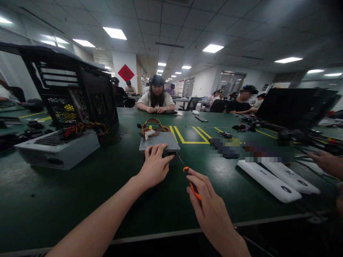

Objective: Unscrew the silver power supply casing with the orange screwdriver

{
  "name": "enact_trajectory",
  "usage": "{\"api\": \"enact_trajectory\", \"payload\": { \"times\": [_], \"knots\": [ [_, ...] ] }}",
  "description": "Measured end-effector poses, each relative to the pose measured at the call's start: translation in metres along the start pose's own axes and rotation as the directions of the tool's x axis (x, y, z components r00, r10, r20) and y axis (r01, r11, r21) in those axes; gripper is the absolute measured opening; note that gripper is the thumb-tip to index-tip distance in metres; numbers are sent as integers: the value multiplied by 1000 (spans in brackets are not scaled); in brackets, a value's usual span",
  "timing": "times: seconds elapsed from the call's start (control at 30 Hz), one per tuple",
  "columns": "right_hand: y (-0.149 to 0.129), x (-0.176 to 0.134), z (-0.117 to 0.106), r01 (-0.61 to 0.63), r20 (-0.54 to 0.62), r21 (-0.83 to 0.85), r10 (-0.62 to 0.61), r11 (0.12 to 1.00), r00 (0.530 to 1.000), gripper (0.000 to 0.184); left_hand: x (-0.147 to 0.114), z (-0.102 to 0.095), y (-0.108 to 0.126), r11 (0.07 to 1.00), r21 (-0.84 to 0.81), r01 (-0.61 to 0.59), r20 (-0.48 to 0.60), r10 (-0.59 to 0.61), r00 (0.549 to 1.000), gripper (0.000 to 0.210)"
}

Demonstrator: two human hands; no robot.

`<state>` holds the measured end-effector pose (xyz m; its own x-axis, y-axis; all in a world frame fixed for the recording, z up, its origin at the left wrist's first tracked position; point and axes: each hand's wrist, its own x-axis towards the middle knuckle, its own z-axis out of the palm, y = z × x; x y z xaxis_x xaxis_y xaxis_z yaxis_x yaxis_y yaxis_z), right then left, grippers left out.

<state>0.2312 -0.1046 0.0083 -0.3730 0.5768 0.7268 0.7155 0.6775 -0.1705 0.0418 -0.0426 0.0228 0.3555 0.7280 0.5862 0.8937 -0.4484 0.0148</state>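
Note:
A grey computer power supply sits on the green table in front of me, a bundle of coloured wires with a white connector at its back. My left hand grips its near top edge, fingers spread over the top and front. In my right hand is a screwdriver with an orange and black handle. Its thin shaft slants up to the left, with the tip at the near right upper corner of the power supply. Whether the tip sits in a screw is too small to tell.
On the left stand an open black computer case and a second power supply. Two long white devices lie to the right, near another person's hand. A phone lies farther back. A person sits opposite.

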Motion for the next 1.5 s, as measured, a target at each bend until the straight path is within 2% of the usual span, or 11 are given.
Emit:
{"api": "enact_trajectory", "payload": {
  "times": [0.17, 0.4, 0.53, 0.67, 0.73, 0.8, 0.93, 1.07, 1.27, 1.37, 1.5],
  "knots": [
    [2, 1, -3, -19, 15, -37, 19, 999, 1000, 20, 0, 0, 1, 1000, -19, 13, -2, -13, 1000, 36],
    [-2, 1, 0, 20, 8, -2, -20, 1000, 1000, 29, 0, 2, 0, 997, -68, 26, -32, -28, 999, 32],
    [4, 1, -2, -63, -40, -18, 62, 998, 997, 28, 1, -1, 3, 990, -130, 57, -102, -70, 992, 24],
    [5, 2, -7, -113, -5, 43, 113, 993, 994, 25, 4, -7, 5, 978, -206, 31, -163, -65, 984, 20],
    [2, 2, -7, -104, 20, 59, 103, 993, 995, 27, 5, -7, 6, 969, -248, 15, -115, -45, 992, 21],
    [1, 1, -5, -66, 24, 44, 65, 997, 998, 27, 4, -3, 5, 963, -270, 23, -5, -26, 1000, 27],
    [5, 0, -4, -47, -38, -23, 46, 999, 998, 23, 0, 9, 3, 965, -261, 28, 189, 23, 982, 41],
    [7, 2, -7, -106, -20, 4, 106, 994, 994, 22, -2, 14, 2, 965, -263, 20, 235, 44, 971, 46],
    [2, 3, -4, -31, 0, -7, 31, 999, 1000, 24, -1, 9, 3, 978, -209, 10, 269, 48, 962, 47],
    [4, 3, -5, -75, -36, -8, 74, 997, 997, 22, 1, 4, 5, 980, -193, -46, 186, 82, 979, 40],
    [5, 3, -6, -125, -28, 39, 126, 991, 992, 24, 5, -6, 3, 998, -58, -13, -120, 6, 993, 30]
  ]
}}
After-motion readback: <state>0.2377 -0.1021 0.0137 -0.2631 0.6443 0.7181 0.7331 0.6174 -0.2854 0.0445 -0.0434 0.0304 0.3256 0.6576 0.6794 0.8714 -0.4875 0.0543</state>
